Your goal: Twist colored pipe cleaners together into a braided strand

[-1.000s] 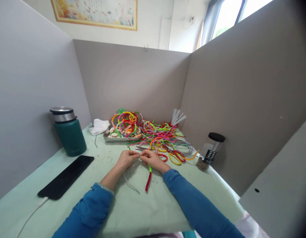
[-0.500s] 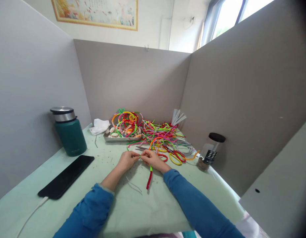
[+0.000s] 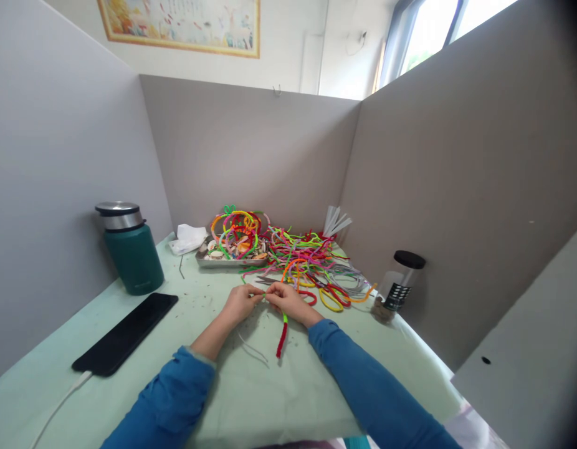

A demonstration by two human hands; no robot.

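Note:
My left hand point(image 3: 242, 303) and my right hand point(image 3: 287, 302) meet over the middle of the table, fingertips almost touching. Both pinch a thin green pipe cleaner, of which only a small bit shows between the fingers. From below my right hand hangs a lime and red pipe cleaner point(image 3: 281, 340); whether it is the same piece is hidden. A thin grey wire point(image 3: 253, 352) trails below my left hand toward the tabletop. Just beyond the fingers lie the blades of scissors point(image 3: 266, 280).
A metal tray point(image 3: 230, 263) holds shells and colourful pipe-cleaner shapes. Beside it spreads a heap of pipe cleaners point(image 3: 311, 249). A green bottle point(image 3: 134, 259) and a phone point(image 3: 126, 335) are on the left; a clear jar point(image 3: 397, 287) stands right. Grey partitions point(image 3: 251, 143) enclose the table.
Almost nothing differs. Both hands keep their pinch in the same place, and the hanging red end has barely shifted.

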